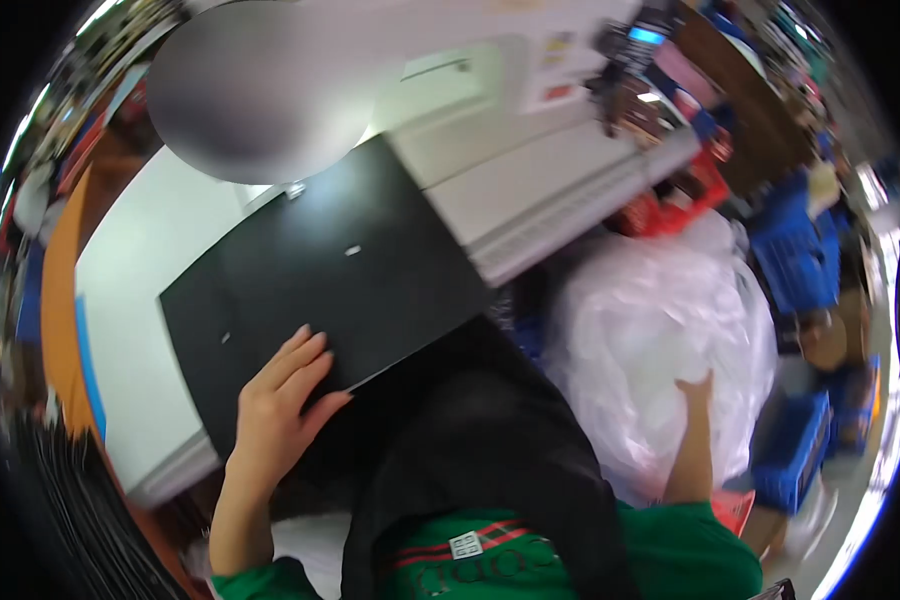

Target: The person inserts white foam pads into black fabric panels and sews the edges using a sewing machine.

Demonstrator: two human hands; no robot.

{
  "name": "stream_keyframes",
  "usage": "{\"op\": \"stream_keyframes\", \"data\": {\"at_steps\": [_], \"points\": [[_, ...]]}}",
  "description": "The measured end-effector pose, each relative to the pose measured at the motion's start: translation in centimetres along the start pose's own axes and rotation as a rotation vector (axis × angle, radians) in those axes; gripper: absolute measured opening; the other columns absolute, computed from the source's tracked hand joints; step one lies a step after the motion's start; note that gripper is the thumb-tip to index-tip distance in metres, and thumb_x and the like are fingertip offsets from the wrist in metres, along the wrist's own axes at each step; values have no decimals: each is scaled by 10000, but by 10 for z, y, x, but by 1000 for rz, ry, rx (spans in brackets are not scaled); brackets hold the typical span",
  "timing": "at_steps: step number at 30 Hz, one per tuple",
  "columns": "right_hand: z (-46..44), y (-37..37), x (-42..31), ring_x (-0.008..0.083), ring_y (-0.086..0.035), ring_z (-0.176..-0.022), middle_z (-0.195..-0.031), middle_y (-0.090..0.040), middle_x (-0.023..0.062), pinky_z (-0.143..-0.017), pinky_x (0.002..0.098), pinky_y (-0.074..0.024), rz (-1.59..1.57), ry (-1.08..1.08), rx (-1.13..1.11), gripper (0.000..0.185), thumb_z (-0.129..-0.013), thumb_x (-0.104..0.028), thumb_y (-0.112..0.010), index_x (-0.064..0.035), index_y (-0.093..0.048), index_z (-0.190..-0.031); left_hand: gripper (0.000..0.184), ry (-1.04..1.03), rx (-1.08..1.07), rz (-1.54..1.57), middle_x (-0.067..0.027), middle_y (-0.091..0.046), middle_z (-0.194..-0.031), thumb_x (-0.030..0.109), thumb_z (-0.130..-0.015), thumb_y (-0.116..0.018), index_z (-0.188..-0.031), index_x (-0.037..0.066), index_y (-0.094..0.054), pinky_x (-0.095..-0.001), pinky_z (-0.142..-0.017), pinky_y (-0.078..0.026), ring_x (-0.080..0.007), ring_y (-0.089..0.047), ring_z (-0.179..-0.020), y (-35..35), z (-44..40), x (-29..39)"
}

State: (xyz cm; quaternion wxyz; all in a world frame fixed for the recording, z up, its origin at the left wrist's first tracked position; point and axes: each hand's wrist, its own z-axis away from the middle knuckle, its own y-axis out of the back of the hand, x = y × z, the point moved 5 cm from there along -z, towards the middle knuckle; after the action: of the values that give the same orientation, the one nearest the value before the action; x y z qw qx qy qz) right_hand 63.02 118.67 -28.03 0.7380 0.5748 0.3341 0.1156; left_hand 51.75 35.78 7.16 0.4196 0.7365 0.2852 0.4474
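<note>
Black sheet (320,270): flat on the white table (120,330) in front of the body, its near edge by the apron (470,430); small pale marks dot its face.
Left hand (280,405): laid on the sheet near that edge, fingers stretched out, thumb spread along the border; resting rather than clenched.
Right hand (697,400): off to the side, over the plastic bag (640,330), fingers splayed and grasping nothing visible; whether it touches the bag, I cannot tell.
Tabletop: pale and smooth, with an orange edge (60,310) and a blue strip (88,360) at the left.
Machine (540,190): white, beyond the sheet and to its right, blurred; a lit blue display (646,36) shows near its far end.
Grey shape (255,90): large, rounded and blurred, overlapping the sheet's far edge in view.
Right side: a bulky bag beside the table, a red container (660,218) above it in view, blue crates (795,250) farther right.
Lower left: a stack of dark layers (80,510).
Room: cluttered all round, bright strips along both margins.
</note>
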Motion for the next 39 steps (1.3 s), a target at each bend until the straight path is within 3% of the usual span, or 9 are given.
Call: {"op": "stream_keyframes", "data": {"at_steps": [1, 2, 4, 6, 10, 14, 17, 29, 39], "points": [[11, 21, -22, 328, -491, -1322, -1427, -493, 255, -1118, 388, -397, 113, 60, 87, 1225, -558, -285, -914, 65, -237, -1516, 254, 8, 18, 35, -171, -678, -1173, 60, -792, -761, -1019, -24, -685, -425, -972, -530, -359, -617, -1189, 1, 1, -2], [19, 42, -45, 276, -635, -1000, -1098, -670, 208, -897, 376, -509, -10, 94, 134, 882, -572, -239, -894, 66, -537, -1318, 254, 54, 32, 15, -171, -678, -1173, 60, -792, -761, -1019, -24, -685, -425, -972, -530, -359, -617, -1189, 0, 3, -5], [9, 77, -81, 188, -547, -682, -737, -624, 96, -645, 353, -466, 28, 122, -138, 448, -624, -172, -852, 52, -666, -963, 169, -22, 81, 30, -147, -698, -1112, 36, -793, -742, -947, -11, -691, -414, -933, -546, -342, -639, -1154, 0, 5, -6], [89, 143, -219, 141, -432, -575, -595, -507, 31, -544, 335, -378, 22, 470, -102, 244, -709, -110, -780, 52, -604, -751, 150, -6, 103, 28, -139, -703, -1094, 30, -795, -733, -934, -8, -689, -411, -918, -548, -335, -647, -1135, -2, 3, -9], [205, 208, -394, 163, -539, -634, -712, -621, 83, -601, 298, -434, -296, 854, 35, 152, -794, -73, -717, 55, -634, -796, 101, -17, 146, 82, -115, -714, -1046, 21, -806, -709, -902, 3, -686, -400, -881, -549, -315, -665, -1082, -2, 1, -13], [325, 191, -506, 315, -657, -771, -912, -684, 210, -664, 328, -536, -1040, 1767, -505, 179, -816, -139, -731, 13, -662, -882, 75, 43, 172, 188, -106, -717, -1023, 10, -820, -687, -894, 1, -682, -387, -875, -542, -301, -667, -1058, -4, 0, -17], [402, 179, -548, 327, -704, -921, -1004, -714, 165, -764, 380, -601, -859, 2090, -650, 181, -733, -68, -723, -20, -658, -896, 75, 66, 147, 226, -118, -715, -1025, -20, -826, -675, -901, -20, -678, -373, -900, -539, -301, -659, -1075, -1, 0, -19], [439, 112, -581, 274, -703, -931, -1034, -711, 124, -721, 331, -597, -714, 2152, -372, 238, -693, -30, -723, -23, -663, -923, 109, -32, 267, 154, -97, -715, -1033, 9, -797, -713, -904, 19, -692, -377, -894, -539, -282, -666, -1028, -1, 10, -7], [474, 75, -602, 227, -665, -774, -897, -668, 76, -651, 318, -534, 75, 2039, -259, 239, -746, -112, -622, -122, -703, -970, 254, -28, 327, -183, -130, -696, -1120, -16, -757, -703, -1010, -5, -694, -407, -938, -543, -316, -665, -1072, 2, 42, 1]]}}
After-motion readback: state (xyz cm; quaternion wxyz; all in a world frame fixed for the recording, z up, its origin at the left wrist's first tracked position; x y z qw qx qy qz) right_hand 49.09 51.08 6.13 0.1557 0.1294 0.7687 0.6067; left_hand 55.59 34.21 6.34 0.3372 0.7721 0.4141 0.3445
